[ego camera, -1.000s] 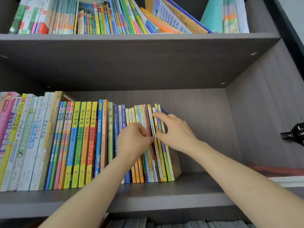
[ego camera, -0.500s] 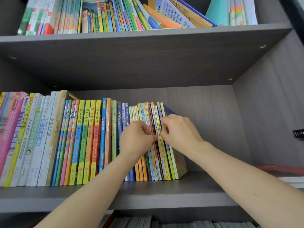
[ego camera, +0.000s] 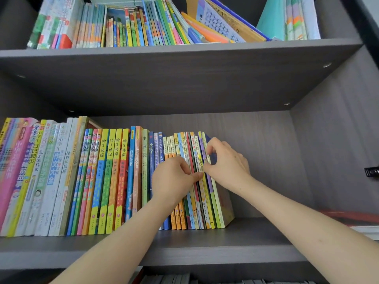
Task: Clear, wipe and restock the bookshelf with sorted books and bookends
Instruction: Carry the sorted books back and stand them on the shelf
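A long row of colourful books (ego camera: 114, 177) stands upright on the middle shelf (ego camera: 235, 240) of a grey bookshelf. Its right end is a group of thin books (ego camera: 207, 208) leaning slightly left. My left hand (ego camera: 174, 179) presses against the spines of these thin books, fingers curled and pinching at them. My right hand (ego camera: 225, 162) pinches the spines of the last few thin books at the row's right end. No bookend is visible.
The top shelf (ego camera: 184, 56) holds more books, several slanting at its right. The shelf's right side wall (ego camera: 336, 152) stands past a bare stretch of shelf. A black object (ego camera: 372, 172) and a red strip (ego camera: 348, 216) sit at the right edge. Books show below.
My right hand's fingers have curled from spread over the book tops into a pinch on the last spines. The left hand has stayed on the thin books. The view has shifted slightly.
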`<act>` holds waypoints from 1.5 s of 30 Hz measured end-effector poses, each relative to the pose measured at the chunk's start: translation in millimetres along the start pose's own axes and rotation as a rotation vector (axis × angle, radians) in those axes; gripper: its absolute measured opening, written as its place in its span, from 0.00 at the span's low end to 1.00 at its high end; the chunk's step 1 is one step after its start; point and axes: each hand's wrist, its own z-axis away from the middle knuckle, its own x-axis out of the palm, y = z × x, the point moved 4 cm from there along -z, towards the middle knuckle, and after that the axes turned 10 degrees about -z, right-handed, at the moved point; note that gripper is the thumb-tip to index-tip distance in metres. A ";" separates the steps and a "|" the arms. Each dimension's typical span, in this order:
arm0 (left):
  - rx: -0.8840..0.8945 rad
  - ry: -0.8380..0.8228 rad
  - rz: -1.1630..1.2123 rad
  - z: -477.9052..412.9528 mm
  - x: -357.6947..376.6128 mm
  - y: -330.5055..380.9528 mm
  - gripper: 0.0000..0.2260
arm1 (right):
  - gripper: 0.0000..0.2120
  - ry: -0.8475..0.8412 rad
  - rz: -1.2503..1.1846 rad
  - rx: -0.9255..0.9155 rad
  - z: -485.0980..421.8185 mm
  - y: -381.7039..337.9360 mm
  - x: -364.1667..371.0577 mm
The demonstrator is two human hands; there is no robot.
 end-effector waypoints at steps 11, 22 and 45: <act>-0.106 0.050 0.106 -1.6 -7.6 -8.1 0.07 | 0.16 0.079 0.067 -0.047 8.6 -9.3 6.8; -0.135 0.014 0.125 -0.6 -10.0 -7.3 0.02 | 0.05 -0.101 -0.085 0.017 -2.4 -2.7 4.8; 0.138 0.018 -0.065 0.4 -3.6 4.5 0.09 | 0.14 0.318 -0.680 0.080 -8.7 -20.8 -25.6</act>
